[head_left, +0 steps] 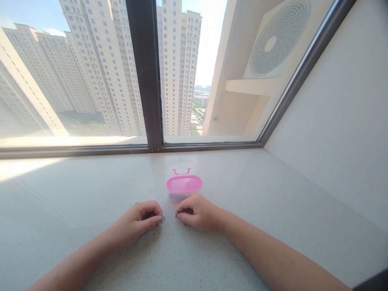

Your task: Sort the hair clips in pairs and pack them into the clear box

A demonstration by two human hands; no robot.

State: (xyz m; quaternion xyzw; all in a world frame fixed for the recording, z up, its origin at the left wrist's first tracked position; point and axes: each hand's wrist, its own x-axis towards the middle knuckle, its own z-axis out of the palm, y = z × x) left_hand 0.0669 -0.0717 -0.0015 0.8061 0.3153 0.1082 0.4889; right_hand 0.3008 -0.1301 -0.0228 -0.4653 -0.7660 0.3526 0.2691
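Observation:
My left hand (144, 219) is closed in a pinch just above the pale sill, thumb against fingertips. A small dark ring (163, 220), thin like a band, sticks out of that pinch. Facing it across a narrow gap, my right hand (200, 212) pinches another small dark ring (177, 214). The two rings are apart. Right behind my right hand stands a small oval box (184, 184) with a pink rim; its clear lid with a pink handle (182, 172) lies back behind it. What the box holds is too blurred to make out.
A small pale ring (149, 190) lies on the speckled sill (91, 186), left of the box. Behind the sill rises a window with a dark frame (148, 81). A white wall (330, 121) closes off the right side.

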